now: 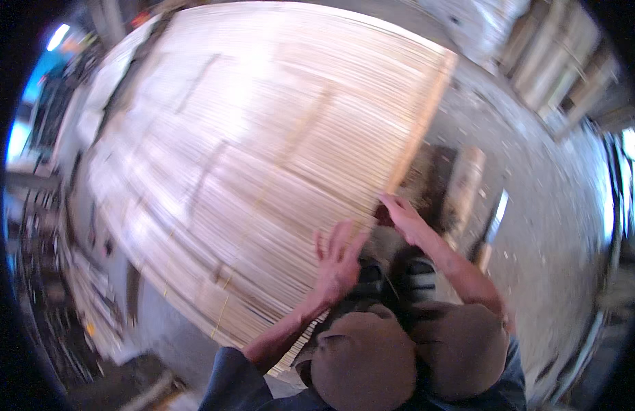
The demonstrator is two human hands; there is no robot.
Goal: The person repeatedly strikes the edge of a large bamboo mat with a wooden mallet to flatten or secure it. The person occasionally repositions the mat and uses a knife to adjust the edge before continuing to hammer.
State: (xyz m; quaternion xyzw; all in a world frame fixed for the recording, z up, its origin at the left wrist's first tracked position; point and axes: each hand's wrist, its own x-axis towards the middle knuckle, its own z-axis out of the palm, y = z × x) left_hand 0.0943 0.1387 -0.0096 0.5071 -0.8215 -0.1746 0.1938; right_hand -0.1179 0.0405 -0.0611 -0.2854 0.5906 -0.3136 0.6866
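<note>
Brown-trousered knees, stacked slats, log, knife

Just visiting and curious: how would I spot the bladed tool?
Find the big pile of wooden strips, the right hand at its edge. Right of that hand, past a log, the bladed tool lies on the floor. Its bright, narrow blade differs from the rounded log.

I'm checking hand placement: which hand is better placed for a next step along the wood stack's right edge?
Probably the right hand: its fingertips are at the right edge of the wood stack. The left hand, fingers spread, is farther from it.
</note>
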